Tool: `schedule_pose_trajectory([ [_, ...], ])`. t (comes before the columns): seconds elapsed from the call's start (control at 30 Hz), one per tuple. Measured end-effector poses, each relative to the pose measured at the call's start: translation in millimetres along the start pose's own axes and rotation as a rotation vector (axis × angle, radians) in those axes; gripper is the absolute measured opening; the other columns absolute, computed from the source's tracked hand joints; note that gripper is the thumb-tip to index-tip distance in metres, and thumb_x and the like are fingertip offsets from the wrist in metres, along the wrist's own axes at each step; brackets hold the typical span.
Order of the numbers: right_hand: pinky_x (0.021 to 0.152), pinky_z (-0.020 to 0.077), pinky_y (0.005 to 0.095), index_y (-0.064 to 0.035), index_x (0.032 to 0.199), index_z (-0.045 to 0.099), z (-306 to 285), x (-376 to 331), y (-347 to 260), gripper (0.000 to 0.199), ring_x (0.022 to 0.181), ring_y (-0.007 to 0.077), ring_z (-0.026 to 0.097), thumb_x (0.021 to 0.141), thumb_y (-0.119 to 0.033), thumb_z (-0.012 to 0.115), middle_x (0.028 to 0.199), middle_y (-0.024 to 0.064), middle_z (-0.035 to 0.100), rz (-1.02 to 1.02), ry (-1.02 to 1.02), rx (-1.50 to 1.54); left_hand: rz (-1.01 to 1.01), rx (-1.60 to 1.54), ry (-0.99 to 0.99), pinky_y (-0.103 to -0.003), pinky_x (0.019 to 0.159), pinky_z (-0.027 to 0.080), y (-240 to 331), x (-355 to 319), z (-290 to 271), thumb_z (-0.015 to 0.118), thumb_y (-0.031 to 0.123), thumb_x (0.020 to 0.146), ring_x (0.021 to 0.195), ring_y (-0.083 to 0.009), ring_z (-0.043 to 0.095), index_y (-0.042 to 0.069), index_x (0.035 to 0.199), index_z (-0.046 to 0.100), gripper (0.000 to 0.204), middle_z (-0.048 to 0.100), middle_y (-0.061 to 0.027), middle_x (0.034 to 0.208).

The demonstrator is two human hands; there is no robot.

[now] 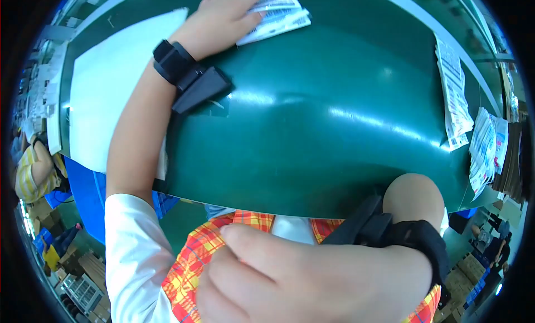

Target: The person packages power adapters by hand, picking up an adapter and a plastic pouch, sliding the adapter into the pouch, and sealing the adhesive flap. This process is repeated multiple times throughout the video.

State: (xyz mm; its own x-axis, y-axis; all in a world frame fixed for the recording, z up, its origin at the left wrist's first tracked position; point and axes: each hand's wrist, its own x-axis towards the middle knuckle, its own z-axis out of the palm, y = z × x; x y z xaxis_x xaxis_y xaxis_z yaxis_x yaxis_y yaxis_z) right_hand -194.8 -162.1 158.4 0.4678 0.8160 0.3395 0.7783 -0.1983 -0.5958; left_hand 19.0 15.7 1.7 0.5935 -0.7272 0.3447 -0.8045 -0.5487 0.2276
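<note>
At the far edge of the green table (312,139), my left hand (228,16) is stretched out over a small stack of printed white-and-blue sheets or flat packets (284,25). Its fingers look spread, resting on the stack, and some run up to the picture's top edge. My right hand (301,275) is close to the camera, in front of my body, with its fingers curled in. Whatever lies inside those fingers, if anything, is hidden. Each wrist carries a black strapped-on device, the left one (192,80) near the table surface.
A large white sheet (106,94) lies along the table's left side. More printed flat packets (452,91) are at the right edge, with another bundle (485,150) beside them and brown cardboard (510,161) further right. A person in a yellow striped top (36,172) is at far left.
</note>
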Motion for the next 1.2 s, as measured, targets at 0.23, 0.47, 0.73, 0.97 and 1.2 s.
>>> schedule_pose_trajectory([
  [0.23,0.073,0.0421,0.0329,-0.0110,0.076,0.060,3.3,1.4,-2.2,0.016,0.080,0.0173,0.055,0.066,-0.018,0.071,0.079,0.0010,0.059,-0.069,-0.066,-0.104,-0.083,0.069,-0.041,-0.050,0.115,0.022,6.8,2.1,0.0,0.046,0.028,0.095,0.137,-0.0385,0.034,0.017,0.142,0.045,0.048,0.037,-0.0166,0.150],
  [0.47,0.086,0.0481,0.0398,0.0001,0.099,0.062,36.2,9.4,27.8,0.022,0.096,0.0254,0.062,0.081,-0.013,0.062,0.094,0.0165,0.065,0.131,-0.380,-0.274,-0.154,0.005,-0.125,-0.050,0.116,0.019,8.6,0.1,-4.9,0.048,0.028,0.094,0.139,-0.0374,0.031,0.018,0.143,0.043,0.050,0.036,-0.0163,0.151],
  [0.73,0.086,0.0513,0.0429,0.0051,0.108,0.064,80.8,9.8,40.8,0.033,0.101,0.0375,0.065,0.082,-0.015,0.058,0.109,0.0291,0.065,0.217,-0.390,-0.467,-0.166,0.013,-0.110,-0.050,0.116,0.018,9.7,0.4,-4.6,0.048,0.028,0.094,0.140,-0.0371,0.031,0.019,0.144,0.044,0.050,0.036,-0.0158,0.151],
  [0.97,0.084,0.0540,0.0403,0.0091,0.106,0.064,94.1,4.7,38.7,0.034,0.099,0.0402,0.066,0.083,-0.015,0.055,0.109,0.0326,0.065,0.161,-0.349,-0.580,-0.130,0.004,-0.082,-0.049,0.116,0.019,6.6,0.6,-5.9,0.048,0.028,0.094,0.139,-0.0359,0.032,0.018,0.143,0.044,0.050,0.038,-0.0152,0.150],
  [1.2,0.085,0.0537,0.0412,0.0104,0.107,0.064,97.8,3.8,37.3,0.037,0.101,0.0408,0.066,0.084,-0.017,0.054,0.110,0.0330,0.064,0.135,-0.345,-0.593,-0.116,0.018,-0.069,-0.048,0.115,0.021,7.1,-3.2,-0.7,0.049,0.026,0.094,0.137,-0.0359,0.034,0.018,0.142,0.045,0.049,0.039,-0.0153,0.149],
])
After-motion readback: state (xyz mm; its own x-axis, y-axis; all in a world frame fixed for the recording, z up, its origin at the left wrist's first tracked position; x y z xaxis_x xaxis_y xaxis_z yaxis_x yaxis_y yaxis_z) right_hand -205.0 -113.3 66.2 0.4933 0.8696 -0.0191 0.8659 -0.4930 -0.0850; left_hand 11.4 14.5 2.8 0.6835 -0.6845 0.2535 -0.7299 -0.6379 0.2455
